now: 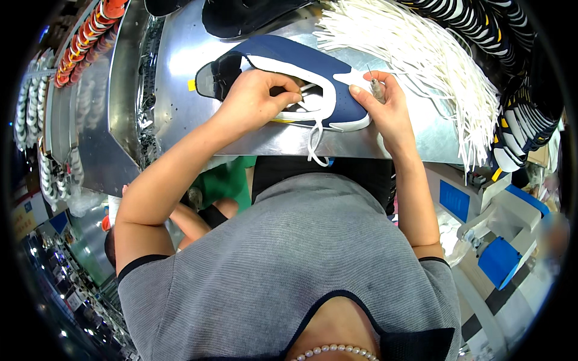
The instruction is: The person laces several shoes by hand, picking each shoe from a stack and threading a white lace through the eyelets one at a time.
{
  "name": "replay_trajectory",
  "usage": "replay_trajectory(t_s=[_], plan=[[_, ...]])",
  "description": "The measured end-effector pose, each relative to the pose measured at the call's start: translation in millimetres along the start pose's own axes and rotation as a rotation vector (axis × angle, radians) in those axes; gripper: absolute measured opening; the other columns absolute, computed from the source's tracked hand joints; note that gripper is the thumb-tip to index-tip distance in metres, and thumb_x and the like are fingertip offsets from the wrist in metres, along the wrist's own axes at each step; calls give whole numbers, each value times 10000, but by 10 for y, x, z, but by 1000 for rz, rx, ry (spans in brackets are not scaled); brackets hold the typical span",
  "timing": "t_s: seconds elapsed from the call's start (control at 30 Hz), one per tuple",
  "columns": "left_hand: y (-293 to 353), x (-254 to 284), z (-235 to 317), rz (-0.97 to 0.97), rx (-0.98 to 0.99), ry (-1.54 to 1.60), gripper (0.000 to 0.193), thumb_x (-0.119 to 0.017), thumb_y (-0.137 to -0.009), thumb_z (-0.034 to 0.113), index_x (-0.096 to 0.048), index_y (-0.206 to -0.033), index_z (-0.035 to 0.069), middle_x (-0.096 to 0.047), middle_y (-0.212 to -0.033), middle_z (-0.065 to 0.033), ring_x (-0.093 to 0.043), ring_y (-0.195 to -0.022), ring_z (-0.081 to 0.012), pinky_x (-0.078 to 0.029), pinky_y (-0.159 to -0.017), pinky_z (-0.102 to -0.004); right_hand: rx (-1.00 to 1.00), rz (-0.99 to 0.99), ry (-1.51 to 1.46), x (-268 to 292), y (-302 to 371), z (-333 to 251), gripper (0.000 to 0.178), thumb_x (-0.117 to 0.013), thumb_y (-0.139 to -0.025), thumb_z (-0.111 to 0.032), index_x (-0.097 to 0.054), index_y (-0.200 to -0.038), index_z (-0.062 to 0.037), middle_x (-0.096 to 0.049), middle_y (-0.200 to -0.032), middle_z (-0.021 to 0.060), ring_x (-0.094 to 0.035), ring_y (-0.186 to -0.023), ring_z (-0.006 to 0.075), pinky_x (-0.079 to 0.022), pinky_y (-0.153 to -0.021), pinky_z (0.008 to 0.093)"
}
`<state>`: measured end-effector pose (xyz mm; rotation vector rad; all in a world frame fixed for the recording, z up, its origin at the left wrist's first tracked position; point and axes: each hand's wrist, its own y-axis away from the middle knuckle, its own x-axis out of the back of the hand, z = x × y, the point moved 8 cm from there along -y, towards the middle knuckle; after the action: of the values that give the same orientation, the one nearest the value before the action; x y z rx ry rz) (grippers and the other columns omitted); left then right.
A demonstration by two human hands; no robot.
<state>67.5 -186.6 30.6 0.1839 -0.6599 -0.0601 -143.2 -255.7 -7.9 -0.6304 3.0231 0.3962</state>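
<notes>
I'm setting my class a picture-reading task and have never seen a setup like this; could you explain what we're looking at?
There's no robot here: it's a person working with two bare hands. The single picture comes from the left of two wide fisheye cameras worn on the head, looking down, so straight edges bend near the rim.

On the metal table lies a navy-and-white shoe upper, with a heap of white laces beyond it to the right. The left hand reaches its fingertips into the shoe's opening; what they pinch is hard to tell. The right hand holds a thin, pointed tool.
</notes>
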Motion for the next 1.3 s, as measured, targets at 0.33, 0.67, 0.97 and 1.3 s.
replay_trajectory(t_s=[0.33,0.67,0.97,1.3], plan=[[463,1414,9,630,-252,-479,120,-667,-858,58,-676,-974,31,-692,-986,-109,-651,-879,-263,-511,-785,-340,-78,-22,-112,278,118,-52,365,-742,-883,-96,-535,-1164,8,-656,-973,103,-646,-829,125,-536,-716,241],[643,1356,12,557,-207,-96,93,-652,-925,86,-658,-953,-2,-655,-978,-84,-602,-940,-155,-468,-838,-271,77,-10,298,470,99,19,368,-717,-905,-261,-552,-1163,-55,-681,-913,109,-656,-823,167,-503,-713,280],[428,741,1032,522,-537,-417,111,-714,-797,30,-695,-903,59,-626,-1275,-108,-549,-1187,-294,-448,-980,-392,459,165,486,438,68,-444,214,-765,-858,-148,-702,-1018,-21,-657,-878,7,-561,-789,90,-463,-689,223],[-9,-81,787,757,-577,-451,155,-677,-664,177,-696,-751,51,-615,-923,-38,-538,-961,-229,-431,-802,-345,412,-66,592,-184,29,-240,345,-649,-945,-76,-588,-1273,9,-564,-1086,52,-539,-926,134,-489,-822,271]])
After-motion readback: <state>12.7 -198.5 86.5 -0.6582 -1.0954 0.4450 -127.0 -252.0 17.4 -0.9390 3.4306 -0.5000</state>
